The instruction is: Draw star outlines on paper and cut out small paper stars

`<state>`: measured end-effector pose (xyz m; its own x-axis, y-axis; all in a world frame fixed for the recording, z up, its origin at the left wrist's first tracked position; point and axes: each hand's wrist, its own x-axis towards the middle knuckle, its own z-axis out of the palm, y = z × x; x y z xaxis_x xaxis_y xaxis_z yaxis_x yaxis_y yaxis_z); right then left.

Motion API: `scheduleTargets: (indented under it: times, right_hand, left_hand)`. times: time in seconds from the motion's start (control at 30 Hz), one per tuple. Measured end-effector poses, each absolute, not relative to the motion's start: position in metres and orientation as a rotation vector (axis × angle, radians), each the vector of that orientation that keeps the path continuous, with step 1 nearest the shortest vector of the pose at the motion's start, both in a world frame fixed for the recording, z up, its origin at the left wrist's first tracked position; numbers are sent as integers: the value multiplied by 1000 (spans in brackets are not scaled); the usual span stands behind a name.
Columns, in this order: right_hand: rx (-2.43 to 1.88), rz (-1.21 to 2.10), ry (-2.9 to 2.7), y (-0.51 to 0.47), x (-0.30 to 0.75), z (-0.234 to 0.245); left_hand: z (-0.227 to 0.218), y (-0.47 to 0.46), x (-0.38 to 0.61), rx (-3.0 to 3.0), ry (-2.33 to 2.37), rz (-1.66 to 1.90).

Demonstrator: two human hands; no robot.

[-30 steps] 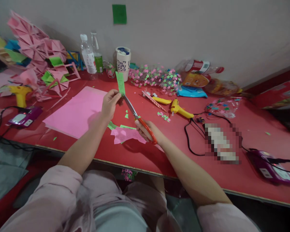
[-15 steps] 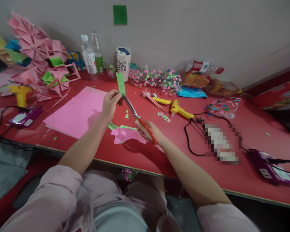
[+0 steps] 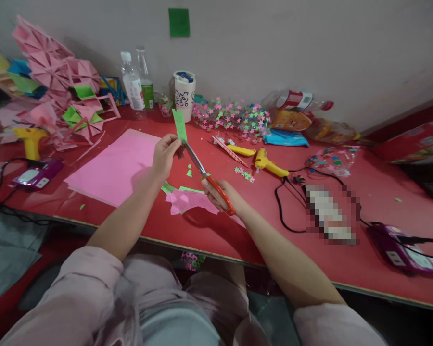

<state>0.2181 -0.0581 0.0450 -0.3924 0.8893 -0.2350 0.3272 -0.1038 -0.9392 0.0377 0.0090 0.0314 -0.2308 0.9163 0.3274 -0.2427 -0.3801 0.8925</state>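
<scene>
I see the left hand [image 3: 165, 156] pinching a green strip [image 3: 180, 124] upright above the bench [image 3: 346, 269]. The right hand [image 3: 220, 197], closed through the scissors [image 3: 202, 173] handles, sits lower right, blades slanting up-left to the strip's base.

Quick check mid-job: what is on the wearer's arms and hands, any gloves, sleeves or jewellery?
Both hands are bare, with no gloves on the left hand or the right hand. No ring, watch or bracelet shows. The forearms are uncovered. The left sleeve and right sleeve are pale pink, loose and creased, and end near the elbows.
</scene>
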Motion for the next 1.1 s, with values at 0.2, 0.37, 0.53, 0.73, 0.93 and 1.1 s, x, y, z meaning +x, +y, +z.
scheduleTargets:
  times: [0.2,0.37,0.53,0.73,0.93,1.1]
  right_hand:
    - [-1292,1503,-1713,-57,220,43]
    - [-1278,1518,-1718,-55,222,41]
    - [-1220,1608,-1690,-55,223,40]
    - [-1168,1626,-1655,-58,221,39]
    - [-1160,1621,-1653,-58,220,37]
    - [-1174,1616,-1646,-59,219,37]
  left_hand:
    - [32,9,37,1135,912,1729]
    - [32,9,35,1123,863,1718]
    - [32,7,36,1116,821,1690]
    - [32,6,41,1077,863,1655]
    - [31,7,41,1059,872,1634]
    - [31,8,41,1050,846,1622]
